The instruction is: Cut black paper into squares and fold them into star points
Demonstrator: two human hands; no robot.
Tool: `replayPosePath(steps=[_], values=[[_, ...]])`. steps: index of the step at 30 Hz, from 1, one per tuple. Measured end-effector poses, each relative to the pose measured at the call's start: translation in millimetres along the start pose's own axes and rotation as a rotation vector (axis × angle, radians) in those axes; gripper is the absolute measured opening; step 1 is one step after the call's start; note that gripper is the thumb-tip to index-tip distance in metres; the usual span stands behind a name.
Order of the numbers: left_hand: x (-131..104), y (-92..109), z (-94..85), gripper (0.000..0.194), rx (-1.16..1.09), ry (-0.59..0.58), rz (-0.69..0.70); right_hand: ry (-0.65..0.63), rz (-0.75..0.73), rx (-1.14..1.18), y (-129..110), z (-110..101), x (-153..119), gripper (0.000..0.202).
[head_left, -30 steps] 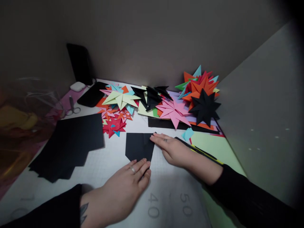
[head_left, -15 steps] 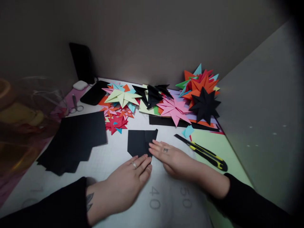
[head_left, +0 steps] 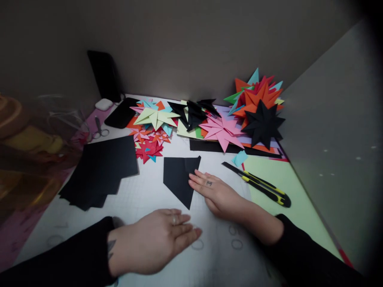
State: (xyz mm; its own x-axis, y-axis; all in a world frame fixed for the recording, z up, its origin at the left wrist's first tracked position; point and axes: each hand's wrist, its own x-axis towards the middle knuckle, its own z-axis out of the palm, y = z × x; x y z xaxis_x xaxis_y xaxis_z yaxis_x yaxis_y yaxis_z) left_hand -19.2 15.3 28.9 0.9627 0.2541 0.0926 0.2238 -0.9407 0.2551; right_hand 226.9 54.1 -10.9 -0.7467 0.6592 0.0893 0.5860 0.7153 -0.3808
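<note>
A partly folded sheet of black paper (head_left: 178, 175) lies flat on the white table mat, its lower end tapering to a point toward me. My right hand (head_left: 217, 195) rests with fingers stretched out, the fingertips on the paper's right edge. Just below the paper's tip is my left hand (head_left: 161, 241), apart from it, with the fingers extended and nothing in them. Right of my right hand lies a yellow and black utility knife (head_left: 260, 185). Left of the folded paper is a spread stack of black paper sheets (head_left: 104, 167).
Folded paper stars, a pink one (head_left: 223, 129) and a black one (head_left: 263, 123) among them, line the back by the wall. Small scissors (head_left: 99, 128), a phone (head_left: 122, 113) and a white case (head_left: 103, 104) sit at back left. Pale green paper (head_left: 296, 187) covers the right side.
My left hand has come off the paper's lower edge and moved down toward me, uncovering the pointed tip. My right hand stays at the right edge. The view has shifted slightly.
</note>
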Motion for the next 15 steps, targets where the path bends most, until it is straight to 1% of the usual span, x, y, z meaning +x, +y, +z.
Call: replayPosePath(steps=[2, 3, 5, 8, 10, 12, 15], values=[[-1, -6, -10.4, 0.029, -0.023, 0.018, 0.071, 0.008, 0.002, -0.001, 0, 1, -1, 0.06], [-3, -10, -13.9, 0.024, -0.013, 0.033, 0.066, 0.003, 0.004, 0.0, 1, 1, -1, 0.06], [-6, -22, -15.8, 0.02, 0.024, 0.047, -0.009, -0.014, 0.006, -0.001, 1, 1, -1, 0.059], [-14, -42, -7.7, 0.02, 0.147, 0.04, -0.17, -0.049, 0.017, -0.008, 1, -2, 0, 0.059], [-21, -54, -0.5, 0.026, 0.206, 0.031, -0.23, -0.07, 0.023, -0.009, 1, -4, 0, 0.06], [-24, -61, 3.7, 0.029, 0.221, 0.034, -0.254, -0.081, 0.028, -0.008, 0, -5, 1, 0.062], [-24, -67, 2.1, 0.028, 0.199, 0.071, -0.25, -0.108, 0.04, -0.008, 0, -6, 0, 0.065]])
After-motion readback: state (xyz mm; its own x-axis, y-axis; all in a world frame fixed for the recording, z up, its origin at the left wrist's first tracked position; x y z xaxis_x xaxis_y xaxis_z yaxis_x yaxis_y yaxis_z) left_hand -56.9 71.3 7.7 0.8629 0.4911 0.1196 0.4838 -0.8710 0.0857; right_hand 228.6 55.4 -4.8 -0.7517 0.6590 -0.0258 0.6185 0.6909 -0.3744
